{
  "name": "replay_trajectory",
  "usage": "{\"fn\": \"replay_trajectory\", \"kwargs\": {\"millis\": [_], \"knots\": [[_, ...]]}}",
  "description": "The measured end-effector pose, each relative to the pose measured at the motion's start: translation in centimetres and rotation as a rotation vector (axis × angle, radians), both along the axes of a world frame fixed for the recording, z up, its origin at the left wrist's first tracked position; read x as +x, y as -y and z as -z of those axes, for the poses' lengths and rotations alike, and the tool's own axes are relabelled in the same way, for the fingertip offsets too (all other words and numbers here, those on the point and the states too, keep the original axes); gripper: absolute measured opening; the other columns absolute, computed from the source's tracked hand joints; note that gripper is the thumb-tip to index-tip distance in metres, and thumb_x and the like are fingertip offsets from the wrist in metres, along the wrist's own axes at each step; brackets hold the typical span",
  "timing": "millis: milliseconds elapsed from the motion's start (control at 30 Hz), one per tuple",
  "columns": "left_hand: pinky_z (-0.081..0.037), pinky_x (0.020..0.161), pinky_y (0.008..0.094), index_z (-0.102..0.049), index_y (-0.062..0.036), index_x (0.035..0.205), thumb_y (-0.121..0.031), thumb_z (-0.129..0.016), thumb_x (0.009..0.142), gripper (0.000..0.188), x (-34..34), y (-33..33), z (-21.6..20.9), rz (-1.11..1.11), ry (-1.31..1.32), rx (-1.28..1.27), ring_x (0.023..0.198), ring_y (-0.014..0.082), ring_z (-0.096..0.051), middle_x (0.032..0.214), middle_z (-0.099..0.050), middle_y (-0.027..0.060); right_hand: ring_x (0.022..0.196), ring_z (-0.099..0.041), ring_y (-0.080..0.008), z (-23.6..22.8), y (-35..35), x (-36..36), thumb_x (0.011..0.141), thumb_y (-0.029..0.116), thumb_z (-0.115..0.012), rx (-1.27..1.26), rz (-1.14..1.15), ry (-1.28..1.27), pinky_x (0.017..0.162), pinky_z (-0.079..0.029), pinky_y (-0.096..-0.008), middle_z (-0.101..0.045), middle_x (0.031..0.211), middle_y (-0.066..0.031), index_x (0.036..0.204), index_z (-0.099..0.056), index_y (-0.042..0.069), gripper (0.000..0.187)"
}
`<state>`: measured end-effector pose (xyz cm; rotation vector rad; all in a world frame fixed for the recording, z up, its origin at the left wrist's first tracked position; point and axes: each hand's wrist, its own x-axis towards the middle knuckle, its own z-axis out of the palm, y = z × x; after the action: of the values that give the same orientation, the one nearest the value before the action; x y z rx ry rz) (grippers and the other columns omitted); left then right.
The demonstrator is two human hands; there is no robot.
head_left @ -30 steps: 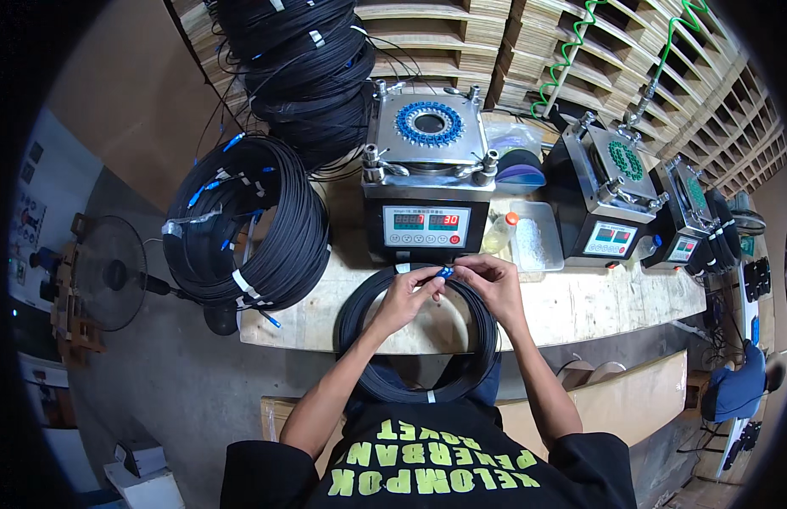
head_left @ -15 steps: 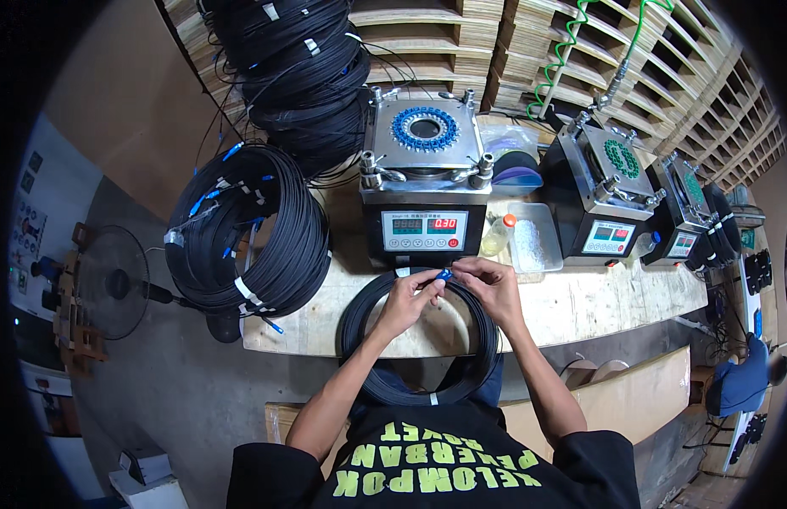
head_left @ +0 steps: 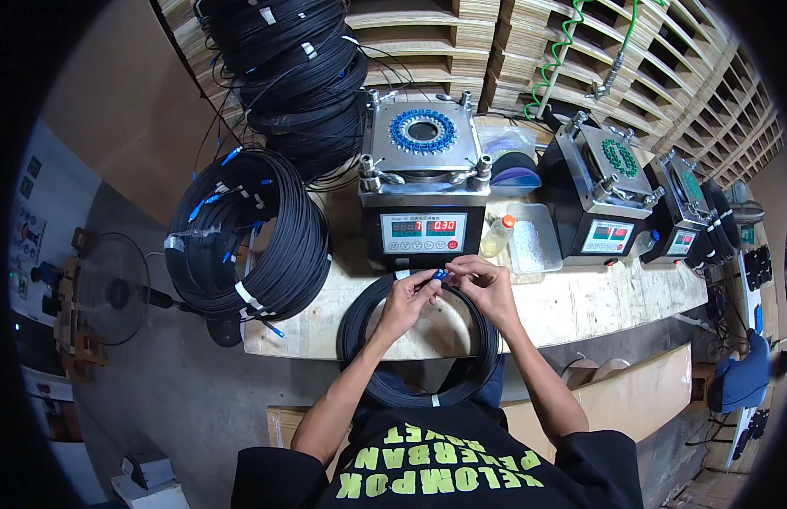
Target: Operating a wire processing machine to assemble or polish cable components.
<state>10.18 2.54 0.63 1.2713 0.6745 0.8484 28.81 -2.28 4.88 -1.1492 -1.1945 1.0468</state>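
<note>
Both my hands meet over the far rim of a black cable coil (head_left: 355, 327), which lies partly on the table edge and partly over my lap. A small blue fiber connector (head_left: 440, 275) is pinched between the thumb and fingers of my left hand (head_left: 408, 301). My right hand (head_left: 487, 290) has its thumb and fingertips pressed together at the connector's right end; what they grip is too small to make out. Just beyond my hands stands a polishing machine (head_left: 424, 233) with a ring of blue connectors (head_left: 423, 131) on its metal top.
At left stands a large coil stack (head_left: 283, 246) with blue-tipped ends; taller cable stacks (head_left: 296, 85) rise behind. Right of the machine are an orange-capped bottle (head_left: 498, 236) and a clear tray (head_left: 533, 242). Two more machines (head_left: 610, 195) follow. A fan (head_left: 114, 288) is at left, a person (head_left: 741, 373) far right.
My hands stay together at the connector with only a slight shift of the fingers. The near machine's left display now shows a lit red digit.
</note>
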Motion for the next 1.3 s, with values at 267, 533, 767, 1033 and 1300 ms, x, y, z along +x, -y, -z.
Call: {"fn": "replay_trajectory", "kwargs": {"millis": [267,533,767,1033,1300], "knots": [[-0.050,0.075,0.0219,-0.065,0.0051,0.124,-0.017,-0.062,0.102,0.031,-0.4,-0.2,0.5,0.007,0.035,-0.030,0.078,0.0069,-0.059,0.089,-0.068,0.0027,0.096,-0.069,-0.0175,-0.3,0.2,0.1,0.089,-0.010,-0.048,-0.011,-0.131,-0.015,0.090,-0.055,-0.0306,-0.069,0.111,-0.0128,0.121,-0.067,-0.005,0.037],[-0.050,0.086,0.0253,-0.065,0.0085,0.120,-0.012,-0.061,0.102,0.028,-1.4,-0.4,-1.0,0.047,-0.026,0.007,0.089,0.0109,-0.062,0.095,-0.068,0.0062,0.075,-0.066,-0.0125,2.3,-0.2,5.7,0.089,-0.005,-0.049,0.010,0.223,0.060,0.071,-0.054,-0.0266,-0.070,0.086,-0.0085,0.106,-0.068,-0.008,0.026],[-0.046,0.085,0.0216,-0.069,0.0021,0.114,-0.010,-0.064,0.099,0.020,-2.4,0.2,-1.7,0.083,-0.073,0.051,0.093,0.0092,-0.062,0.098,-0.069,0.0046,0.069,-0.067,-0.0265,6.1,-3.3,17.4,0.081,0.000,-0.061,-0.256,0.305,0.867,0.068,-0.054,-0.0344,-0.069,0.075,-0.0166,0.101,-0.072,0.003,0.024],[-0.046,0.085,0.0209,-0.070,0.0011,0.111,-0.014,-0.066,0.099,0.020,-2.3,0.0,-2.1,0.074,-0.090,0.021,0.094,0.0086,-0.062,0.099,-0.069,0.0035,0.089,-0.070,-0.0326,11.4,-5.4,18.7,0.066,0.017,-0.082,-0.440,0.173,1.191,0.078,-0.055,-0.0416,-0.073,0.089,-0.0155,0.093,-0.071,0.011,0.029],[-0.047,0.089,0.0229,-0.070,0.0015,0.111,-0.015,-0.065,0.100,0.021,-2.2,0.0,-2.3,0.079,-0.107,0.027,0.095,0.0093,-0.062,0.098,-0.069,0.0040,0.078,-0.073,-0.0292,11.8,-5.6,20.3,0.073,0.002,-0.073,-0.269,0.089,0.940,0.068,-0.056,-0.0380,-0.074,0.082,-0.0164,0.089,-0.077,0.001,0.017]]}}
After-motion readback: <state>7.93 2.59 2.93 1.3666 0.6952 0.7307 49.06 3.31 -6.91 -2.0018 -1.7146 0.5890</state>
